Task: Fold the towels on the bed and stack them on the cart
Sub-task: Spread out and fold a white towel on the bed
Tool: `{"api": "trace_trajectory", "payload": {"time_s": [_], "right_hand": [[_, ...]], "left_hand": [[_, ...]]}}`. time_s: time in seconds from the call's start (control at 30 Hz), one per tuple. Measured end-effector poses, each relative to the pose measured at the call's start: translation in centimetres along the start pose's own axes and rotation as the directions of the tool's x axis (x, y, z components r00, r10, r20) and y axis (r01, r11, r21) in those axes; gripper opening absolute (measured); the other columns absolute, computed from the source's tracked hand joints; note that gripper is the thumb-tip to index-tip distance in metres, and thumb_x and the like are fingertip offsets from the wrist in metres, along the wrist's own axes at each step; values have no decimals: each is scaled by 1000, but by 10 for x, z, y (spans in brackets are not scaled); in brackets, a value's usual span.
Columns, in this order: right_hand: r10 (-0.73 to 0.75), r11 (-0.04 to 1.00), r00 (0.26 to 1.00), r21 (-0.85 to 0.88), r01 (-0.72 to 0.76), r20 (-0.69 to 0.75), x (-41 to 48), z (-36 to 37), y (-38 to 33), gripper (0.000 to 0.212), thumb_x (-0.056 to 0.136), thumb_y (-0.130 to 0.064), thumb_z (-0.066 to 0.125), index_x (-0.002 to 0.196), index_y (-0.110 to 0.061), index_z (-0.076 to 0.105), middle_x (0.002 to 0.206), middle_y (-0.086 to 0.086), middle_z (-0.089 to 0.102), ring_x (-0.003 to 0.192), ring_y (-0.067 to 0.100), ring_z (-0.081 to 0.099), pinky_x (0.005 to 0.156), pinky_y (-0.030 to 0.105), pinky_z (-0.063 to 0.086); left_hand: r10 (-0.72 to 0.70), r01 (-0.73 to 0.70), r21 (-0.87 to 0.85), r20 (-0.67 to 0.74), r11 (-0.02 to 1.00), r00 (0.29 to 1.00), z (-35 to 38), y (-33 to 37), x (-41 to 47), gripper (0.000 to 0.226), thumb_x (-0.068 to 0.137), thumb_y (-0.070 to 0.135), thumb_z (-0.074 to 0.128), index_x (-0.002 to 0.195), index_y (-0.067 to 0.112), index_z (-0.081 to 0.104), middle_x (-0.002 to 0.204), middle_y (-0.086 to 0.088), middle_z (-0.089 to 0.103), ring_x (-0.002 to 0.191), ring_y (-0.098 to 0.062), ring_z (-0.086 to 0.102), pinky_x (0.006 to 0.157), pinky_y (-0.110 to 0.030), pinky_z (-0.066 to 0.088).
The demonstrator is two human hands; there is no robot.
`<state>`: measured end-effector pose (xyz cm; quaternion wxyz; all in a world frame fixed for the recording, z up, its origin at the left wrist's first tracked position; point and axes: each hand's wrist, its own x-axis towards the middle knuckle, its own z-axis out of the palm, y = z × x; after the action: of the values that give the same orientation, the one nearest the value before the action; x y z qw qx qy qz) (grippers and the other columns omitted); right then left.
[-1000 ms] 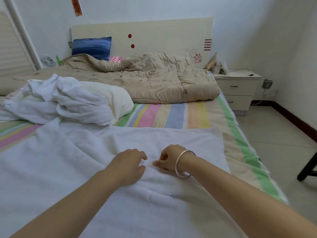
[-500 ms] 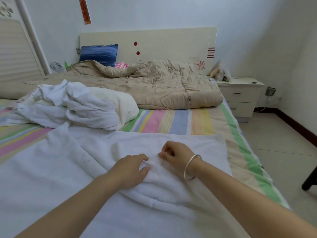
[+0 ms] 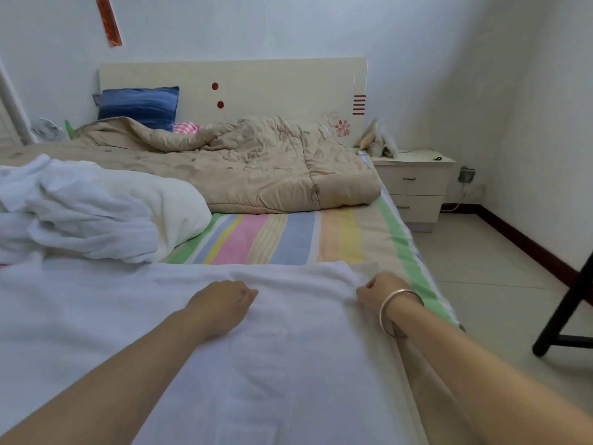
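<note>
Both hands have drawn apart: the right hand grips the far right corner of the spread white towel, while the left hand lies curled on it, its grip unclear. Beyond them on the striped bed sit a crumpled towel heap and a beige quilt, with a nightstand beside.

A rumpled beige quilt lies below the cream headboard. A blue pillow leans against the headboard at its left end. A white two-drawer nightstand stands right of the quilt. A dark chair leg stands on the tiled floor.
</note>
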<state>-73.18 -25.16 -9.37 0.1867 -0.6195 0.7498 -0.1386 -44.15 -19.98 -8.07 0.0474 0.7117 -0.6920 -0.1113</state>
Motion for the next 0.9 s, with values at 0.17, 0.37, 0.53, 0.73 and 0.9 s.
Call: {"api": "trace_trajectory", "payload": {"time_s": [0.17,0.37,0.53,0.73,0.9], "right_hand": [[11,967,1000,256,-7,-15,18,-1,-22,44,89,-50,56,54,-25,47,69,0,52,75,26,51,70,29,39],[94,922,982,386,-25,-161,29,14,-24,27,89,-47,57,80,-22,55,90,2,62,89,26,59,79,33,45],[154,943,937,330,-45,-313,30,19,2,21,93,-41,53,91,-20,54,89,3,62,86,27,58,75,32,44],[118,948,973,315,-51,-198,41,19,7,29,93,-45,52,94,-17,55,91,3,59,86,25,55,72,29,39],[84,938,979,347,-14,-187,45,10,17,27,90,-43,59,88,-16,57,87,1,59,80,23,55,70,28,39]], "left_hand": [[-17,22,28,-174,999,985,5,2,25,36,104,36,30,127,18,51,127,-3,56,113,-23,53,92,-35,45],[-53,122,182,-344,976,937,8,11,38,24,104,28,34,121,15,45,122,-4,47,105,-23,55,71,-32,38],[-82,173,196,-402,965,912,2,2,54,25,101,39,43,104,17,54,104,-2,58,94,-24,58,70,-31,37],[-75,225,414,-349,882,934,0,-6,69,35,93,54,53,111,24,53,108,3,61,112,-19,48,84,-30,36],[15,167,345,-467,924,884,1,-4,78,19,93,47,56,96,29,62,96,5,62,102,-19,48,82,-30,34]]}}
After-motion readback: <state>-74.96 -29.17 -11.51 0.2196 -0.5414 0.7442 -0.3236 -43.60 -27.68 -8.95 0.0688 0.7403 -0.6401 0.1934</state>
